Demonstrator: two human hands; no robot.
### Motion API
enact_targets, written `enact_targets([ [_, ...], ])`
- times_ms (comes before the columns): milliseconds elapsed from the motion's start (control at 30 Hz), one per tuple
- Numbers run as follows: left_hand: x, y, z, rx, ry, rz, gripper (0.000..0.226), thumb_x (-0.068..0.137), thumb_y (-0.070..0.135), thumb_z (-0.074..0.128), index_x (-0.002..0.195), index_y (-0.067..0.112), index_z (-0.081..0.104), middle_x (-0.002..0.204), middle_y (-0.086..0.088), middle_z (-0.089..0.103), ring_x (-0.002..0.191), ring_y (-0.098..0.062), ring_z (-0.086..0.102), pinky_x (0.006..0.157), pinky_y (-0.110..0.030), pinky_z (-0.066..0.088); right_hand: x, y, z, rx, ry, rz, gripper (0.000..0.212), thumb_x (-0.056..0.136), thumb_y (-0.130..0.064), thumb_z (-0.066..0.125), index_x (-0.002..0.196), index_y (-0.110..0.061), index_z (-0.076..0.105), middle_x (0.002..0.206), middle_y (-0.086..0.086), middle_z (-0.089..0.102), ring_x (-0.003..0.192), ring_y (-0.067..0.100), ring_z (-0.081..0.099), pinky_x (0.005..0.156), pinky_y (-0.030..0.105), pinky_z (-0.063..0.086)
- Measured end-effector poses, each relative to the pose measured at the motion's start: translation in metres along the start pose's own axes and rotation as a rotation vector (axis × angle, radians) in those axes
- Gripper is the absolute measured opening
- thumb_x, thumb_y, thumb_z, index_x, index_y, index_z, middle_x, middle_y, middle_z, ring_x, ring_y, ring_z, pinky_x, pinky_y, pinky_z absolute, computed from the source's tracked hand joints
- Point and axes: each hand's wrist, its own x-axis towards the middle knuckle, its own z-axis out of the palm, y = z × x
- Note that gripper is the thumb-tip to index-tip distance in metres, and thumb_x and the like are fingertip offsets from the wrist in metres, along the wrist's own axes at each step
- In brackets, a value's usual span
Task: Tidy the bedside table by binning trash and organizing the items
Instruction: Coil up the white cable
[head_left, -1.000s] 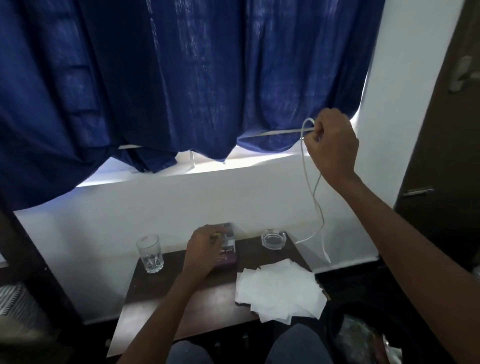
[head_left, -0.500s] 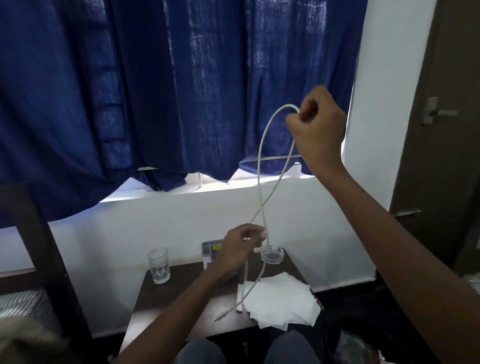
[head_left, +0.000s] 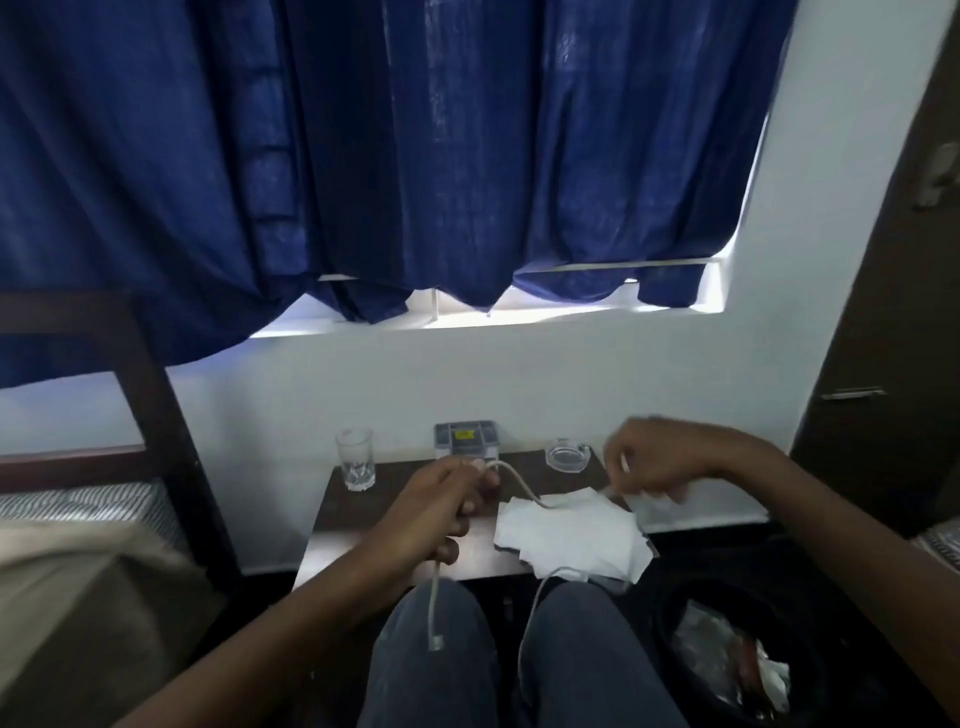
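A white cable (head_left: 522, 486) runs between both hands above the dark bedside table (head_left: 332, 525). My left hand (head_left: 441, 506) is closed on the cable; one end with a plug (head_left: 435, 643) hangs below it over my knee. My right hand (head_left: 657, 460), blurred, pinches the cable over the table's right end. A loop of the cable (head_left: 540, 587) droops past the front edge. Several white tissues (head_left: 571, 535) lie spread on the table's right half. At the back stand a drinking glass (head_left: 356, 458), a small grey box (head_left: 466, 439) and a glass ashtray (head_left: 569, 454).
A black bin (head_left: 675, 618) with trash in it sits on the floor at the lower right. A bed with a dark headboard (head_left: 150, 395) is on the left. Blue curtains (head_left: 415, 156) hang over the window behind. A dark door (head_left: 883, 338) is at the right.
My right hand has come down from head height to just above the table, bringing the cable down. My left hand has slid along the cable, and its plug end now dangles over my knee.
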Motion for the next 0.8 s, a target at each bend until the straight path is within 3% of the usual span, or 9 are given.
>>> enact_targets([
  [67, -0.004, -0.001, -0.006, 0.006, -0.074, -0.027, 0.025, 0.096, 0.027, 0.047, 0.083, 0.017, 0.066, 0.055, 0.011, 0.035, 0.045, -0.004, 0.024, 0.042, -0.017, 0.015, -0.004, -0.008, 0.019, -0.167, -0.053, -0.036, 0.016, 0.077, -0.016, 0.060, 0.064, -0.024, 0.061, 0.061, -0.008, 0.056, 0.046, 0.003, 0.053, 0.055, 0.023, 0.047],
  [167, -0.006, -0.003, -0.009, 0.038, -0.166, -0.076, 0.024, 0.095, 0.027, 0.049, 0.082, 0.019, 0.067, 0.056, 0.011, 0.034, 0.047, -0.005, 0.020, 0.042, -0.017, 0.013, -0.002, -0.029, 0.050, 0.227, 0.380, -0.188, 0.014, 0.075, -0.015, 0.067, 0.079, -0.028, 0.064, 0.076, -0.010, 0.060, 0.073, 0.013, 0.057, 0.075, 0.031, 0.048],
  [233, -0.006, -0.005, -0.008, 0.034, -0.219, -0.078, 0.023, 0.094, 0.027, 0.050, 0.079, 0.020, 0.066, 0.058, 0.009, 0.035, 0.047, -0.006, 0.020, 0.041, -0.016, 0.014, -0.001, -0.043, 0.067, 0.532, 0.337, -0.318, 0.020, 0.076, -0.011, 0.072, 0.091, -0.023, 0.067, 0.086, -0.006, 0.066, 0.078, 0.014, 0.062, 0.077, 0.026, 0.049],
  [333, -0.003, -0.008, -0.008, -0.027, -0.239, -0.090, 0.029, 0.093, 0.027, 0.052, 0.067, 0.025, 0.064, 0.056, 0.008, 0.040, 0.044, -0.005, 0.027, 0.040, -0.015, 0.019, 0.000, -0.053, 0.085, 0.837, 0.265, -0.386, 0.016, 0.077, -0.004, 0.071, 0.078, -0.020, 0.068, 0.067, -0.004, 0.066, 0.060, 0.010, 0.060, 0.059, 0.023, 0.052],
  [433, -0.002, -0.015, -0.013, -0.063, -0.161, -0.131, 0.030, 0.095, 0.029, 0.048, 0.082, 0.012, 0.070, 0.049, 0.007, 0.043, 0.042, -0.008, 0.040, 0.043, -0.018, 0.037, 0.007, -0.045, 0.092, 0.897, 0.452, -0.337, 0.021, 0.079, 0.000, 0.068, 0.070, -0.019, 0.067, 0.059, -0.005, 0.060, 0.049, 0.002, 0.052, 0.047, 0.021, 0.047],
  [500, -0.005, -0.027, -0.019, 0.059, -0.089, -0.112, 0.041, 0.097, 0.032, 0.043, 0.078, 0.009, 0.071, 0.046, 0.003, 0.045, 0.047, -0.012, 0.052, 0.053, -0.016, 0.046, 0.013, -0.030, 0.093, 0.987, 0.579, -0.257, 0.019, 0.081, 0.002, 0.065, 0.071, -0.014, 0.065, 0.056, -0.005, 0.056, 0.041, 0.002, 0.047, 0.040, 0.018, 0.042],
  [600, -0.017, -0.044, -0.025, 0.119, -0.083, -0.175, 0.042, 0.097, 0.036, 0.041, 0.084, 0.010, 0.071, 0.052, 0.000, 0.054, 0.057, -0.012, 0.063, 0.056, -0.011, 0.045, 0.020, -0.006, 0.107, 1.019, 0.653, -0.119, 0.017, 0.084, 0.000, 0.062, 0.070, -0.011, 0.062, 0.048, -0.005, 0.053, 0.035, 0.004, 0.041, 0.037, 0.021, 0.037],
  [700, -0.025, -0.054, -0.032, 0.091, -0.118, -0.281, 0.035, 0.095, 0.035, 0.045, 0.092, 0.012, 0.071, 0.066, -0.004, 0.066, 0.069, -0.016, 0.067, 0.069, -0.024, 0.051, 0.024, 0.007, 0.129, 1.029, 0.715, -0.005, 0.018, 0.087, -0.004, 0.059, 0.070, -0.009, 0.059, 0.045, -0.003, 0.047, 0.034, 0.008, 0.038, 0.040, 0.024, 0.035],
  [800, -0.028, -0.060, -0.040, 0.080, -0.082, -0.343, 0.026, 0.095, 0.027, 0.049, 0.091, 0.014, 0.072, 0.066, 0.000, 0.066, 0.063, -0.010, 0.063, 0.071, -0.026, 0.053, 0.027, 0.017, 0.133, 1.081, 0.765, 0.075, 0.017, 0.088, -0.004, 0.057, 0.071, -0.008, 0.058, 0.048, 0.005, 0.043, 0.032, 0.006, 0.036, 0.035, 0.020, 0.036],
])
